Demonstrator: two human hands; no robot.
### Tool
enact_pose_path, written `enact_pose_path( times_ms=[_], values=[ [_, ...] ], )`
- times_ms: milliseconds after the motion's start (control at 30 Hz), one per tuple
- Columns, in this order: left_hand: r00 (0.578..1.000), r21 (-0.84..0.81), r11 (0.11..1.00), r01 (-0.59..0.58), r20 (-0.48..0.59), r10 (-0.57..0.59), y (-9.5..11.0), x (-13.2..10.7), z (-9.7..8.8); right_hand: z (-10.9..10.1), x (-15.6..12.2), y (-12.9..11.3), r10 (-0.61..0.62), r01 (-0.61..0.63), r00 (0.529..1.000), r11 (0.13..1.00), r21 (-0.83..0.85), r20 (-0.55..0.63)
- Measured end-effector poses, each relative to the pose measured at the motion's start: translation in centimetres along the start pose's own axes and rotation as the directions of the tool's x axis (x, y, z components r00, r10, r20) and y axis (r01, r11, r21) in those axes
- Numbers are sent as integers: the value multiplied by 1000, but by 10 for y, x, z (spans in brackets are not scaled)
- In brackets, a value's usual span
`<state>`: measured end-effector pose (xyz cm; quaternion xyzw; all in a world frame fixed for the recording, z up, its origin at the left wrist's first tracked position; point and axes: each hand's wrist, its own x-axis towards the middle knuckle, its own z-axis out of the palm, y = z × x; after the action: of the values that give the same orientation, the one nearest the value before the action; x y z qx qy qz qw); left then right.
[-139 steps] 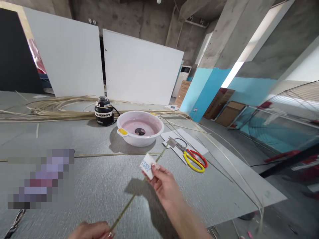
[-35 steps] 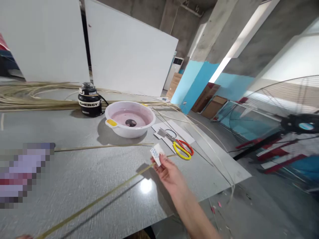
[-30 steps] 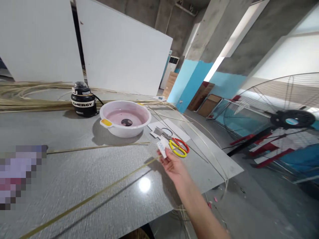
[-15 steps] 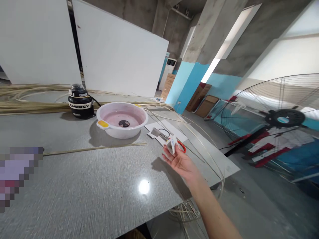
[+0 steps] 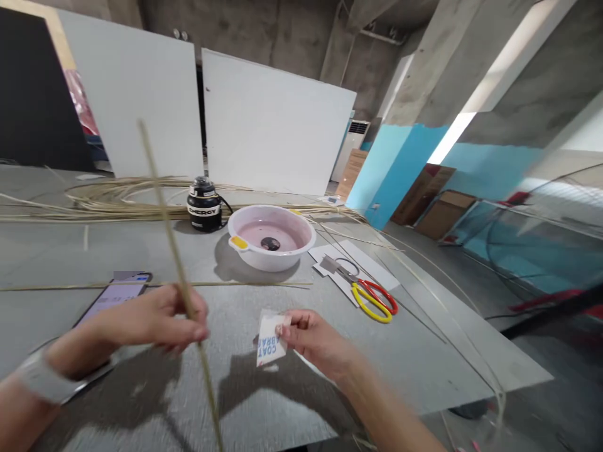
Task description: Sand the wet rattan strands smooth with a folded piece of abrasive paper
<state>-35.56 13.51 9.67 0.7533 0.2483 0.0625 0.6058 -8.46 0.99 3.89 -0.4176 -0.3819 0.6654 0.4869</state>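
My left hand (image 5: 157,317) is closed around a thin pale rattan strip (image 5: 169,235), pinching it between thumb and fingers. The strip stands steeply tilted, its top leaning left, its lower end running off the bottom of the view. Between thumb and fingers of my right hand (image 5: 315,342) is a small piece of sandpaper (image 5: 269,339), its white printed back facing me with blue letters. The sandpaper is a short way right of the strip, apart from it. Another strip (image 5: 245,284) lies across the table, passing over a phone (image 5: 115,298) beside my left hand.
A white basin (image 5: 266,258) holds pinkish water and a dark round thing. Left of it stands a black jar-shaped device (image 5: 203,207) with a cord. Scissors (image 5: 374,300) with red and yellow handles rest on white card (image 5: 351,251). Coiled strips (image 5: 113,194) lie behind.
My left hand has come into view holding an upright strip. My right hand has moved from beside the scissors toward the near middle with the sandpaper. The view has turned left.
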Motion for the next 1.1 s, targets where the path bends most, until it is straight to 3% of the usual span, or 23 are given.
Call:
enact_pose_path(
  times_ms=[133, 267, 367, 433, 500, 567, 633, 700, 800, 867, 1100],
  values=[
    [996, 15, 1000, -1, 93, 0, 11, 41, 7, 29, 11, 9, 92, -84, 989, 994, -73, 113],
    [996, 9, 1000, -20, 92, 19, 11, 54, 10, 50, 14, 15, 132, -126, 985, 990, -59, 110],
    [995, -17, 996, -89, -52, 89, 5, 53, 13, 56, 17, 13, 31, -31, 999, 1000, -6, 9],
    [962, -100, 982, -162, -236, 135, -1, 51, 20, 56, 18, 9, -68, 72, 993, 997, 39, -96],
    [931, -267, 946, -185, -356, 81, -11, 49, 32, 53, 20, 4, -147, 165, 970, 983, 83, -191],
    [951, -454, 882, -127, -307, -21, -21, 46, 49, 51, 21, -1, -193, 235, 942, 963, 129, -276],
    [982, -552, 833, -30, -170, -77, -30, 41, 69, 50, 22, -4, -214, 292, 909, 939, 183, -357],
    [987, -521, 853, 0, -138, -84, -35, 37, 87, 50, 24, -5, -218, 333, 883, 915, 229, -415],
    [962, -284, 958, -33, -268, -46, -34, 33, 104, 51, 26, -4, -220, 368, 861, 892, 262, -459],
    [955, -153, 988, -30, -297, -17, -32, 33, 108, 52, 27, -3, -231, 384, 853, 885, 263, -469],
    [954, -197, 980, -16, -297, -44, -41, 37, 111, 60, 22, 13, -157, 263, 919, 927, 266, -360]
  ],
)
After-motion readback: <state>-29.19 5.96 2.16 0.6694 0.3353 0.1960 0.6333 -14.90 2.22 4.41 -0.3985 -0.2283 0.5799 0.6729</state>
